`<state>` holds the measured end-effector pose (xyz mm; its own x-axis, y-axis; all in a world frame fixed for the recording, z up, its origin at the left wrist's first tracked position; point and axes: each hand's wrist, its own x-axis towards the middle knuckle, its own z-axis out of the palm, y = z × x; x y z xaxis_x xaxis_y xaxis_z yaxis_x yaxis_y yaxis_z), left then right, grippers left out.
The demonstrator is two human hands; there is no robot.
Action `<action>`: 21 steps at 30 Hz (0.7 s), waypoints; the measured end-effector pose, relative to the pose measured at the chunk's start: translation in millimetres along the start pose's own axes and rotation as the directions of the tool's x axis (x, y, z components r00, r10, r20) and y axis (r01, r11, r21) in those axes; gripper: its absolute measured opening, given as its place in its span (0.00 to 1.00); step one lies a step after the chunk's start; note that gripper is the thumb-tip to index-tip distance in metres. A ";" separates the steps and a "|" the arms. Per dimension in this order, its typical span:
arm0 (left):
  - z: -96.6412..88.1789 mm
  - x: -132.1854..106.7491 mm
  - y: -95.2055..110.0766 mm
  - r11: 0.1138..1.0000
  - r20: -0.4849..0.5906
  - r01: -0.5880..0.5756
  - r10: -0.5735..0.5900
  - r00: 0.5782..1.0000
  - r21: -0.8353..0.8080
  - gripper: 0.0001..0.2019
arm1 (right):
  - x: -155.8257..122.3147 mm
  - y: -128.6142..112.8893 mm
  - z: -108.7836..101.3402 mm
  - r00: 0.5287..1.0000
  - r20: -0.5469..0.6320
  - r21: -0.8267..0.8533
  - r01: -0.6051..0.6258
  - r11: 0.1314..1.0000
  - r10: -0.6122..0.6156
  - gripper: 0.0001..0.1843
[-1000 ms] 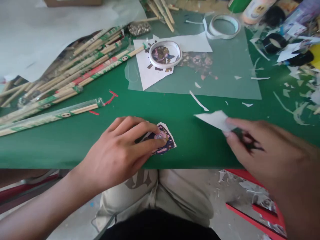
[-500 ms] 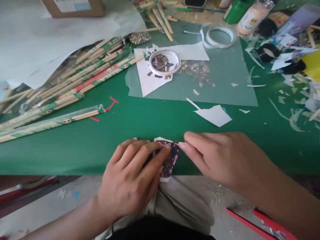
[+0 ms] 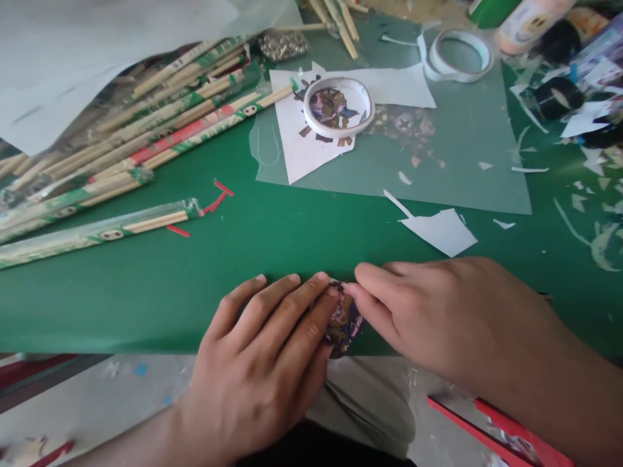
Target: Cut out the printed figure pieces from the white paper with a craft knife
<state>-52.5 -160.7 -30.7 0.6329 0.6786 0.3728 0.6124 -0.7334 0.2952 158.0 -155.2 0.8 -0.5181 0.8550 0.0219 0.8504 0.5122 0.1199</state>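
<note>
A small printed paper cutout (image 3: pixel 340 318), dark blue and brown with pink patches, lies at the front edge of the green table. Across its left part my left hand (image 3: pixel 265 350) rests flat, fingers stretched and slightly apart, hiding much of the print. My right hand (image 3: pixel 428 311) is closed in a pinch, thumb and forefinger at the cutout's upper right edge. Its other fingers are curled out of sight. Beyond the hands, a roll of white tape (image 3: pixel 310 123) sits on a white sheet with a similar print (image 3: pixel 298 159).
Wrapped chopsticks (image 3: pixel 180 146) pile up at left, beside a bag of metal beads (image 3: pixel 282 45). A translucent sheet (image 3: pixel 467 175) lies behind a white paper scrap (image 3: pixel 440 232). Another tape roll (image 3: pixel 435 65), bottles (image 3: pixel 530 23) and paper shreds are at right.
The view has shifted a little. My left fingers have straightened and spread over the cutout, whose white margin shows less. My right hand stays pinched at its upper right edge.
</note>
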 end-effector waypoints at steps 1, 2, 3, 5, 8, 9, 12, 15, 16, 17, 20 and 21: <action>0.3 0.1 0.0 1.000 -0.001 0.001 -0.001 1.000 -0.001 0.16 | 0.1 -0.1 -0.2 1.000 0.003 -0.001 -0.002 1.000 0.002 0.19; 0.5 0.1 0.0 1.000 0.000 0.001 -0.001 1.000 -0.001 0.16 | 0.3 -0.2 -0.4 1.000 0.004 -0.003 -0.004 1.000 0.004 0.19; 0.7 0.1 0.1 1.000 -0.003 0.000 0.000 1.000 0.001 0.16 | 0.5 -0.2 -0.5 1.000 0.004 -0.006 -0.004 1.000 0.004 0.19; 0.8 -0.1 0.4 1.000 -0.007 -0.002 0.002 1.000 0.006 0.16 | 0.7 -0.2 -0.7 1.000 0.010 -0.014 -0.003 1.000 0.003 0.19; 0.5 -0.4 0.9 1.000 -0.005 0.001 -0.001 1.000 0.011 0.15 | 0.5 -1.3 -1.4 1.000 0.019 -0.032 0.003 0.999 -0.002 0.19; 0.4 -0.4 0.9 1.000 -0.002 0.002 -0.002 1.000 0.012 0.15 | 0.3 -2.0 -1.8 1.000 0.024 -0.041 0.002 0.999 -0.001 0.19; 0.3 -0.2 0.7 1.000 -0.003 -0.004 0.004 1.000 0.018 0.15 | -0.9 -4.7 -3.2 0.999 0.036 -0.068 -0.005 0.998 0.008 0.17; 0.3 0.5 0.7 1.000 -0.007 -0.010 0.010 1.000 0.025 0.15 | -2.6 -6.7 -4.6 0.999 0.049 -0.080 0.002 0.997 0.002 0.14; 0.3 0.8 0.7 1.000 -0.006 -0.010 0.010 1.000 0.027 0.15 | -3.1 -7.0 -5.0 0.998 0.058 -0.083 0.006 0.997 -0.001 0.13; 0.4 1.2 0.8 1.000 -0.005 -0.011 0.011 1.000 0.027 0.15 | -3.6 -7.2 -5.3 0.998 0.071 -0.086 0.009 0.996 -0.003 0.12; 0.9 2.0 0.8 1.000 -0.010 -0.017 0.017 1.000 0.024 0.15 | -4.8 -7.1 -5.7 0.996 0.091 -0.093 0.004 0.996 0.004 0.12; 1.1 2.1 0.6 1.000 -0.011 -0.018 0.018 1.000 0.023 0.15 | -5.1 -7.1 -5.8 0.996 0.093 -0.095 -0.001 0.996 0.010 0.12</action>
<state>-50.3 -159.7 -30.6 0.6385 0.6647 0.3880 0.6116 -0.7442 0.2685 154.1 -163.6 5.6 -0.4991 0.8638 -0.0692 0.8385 0.5015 0.2132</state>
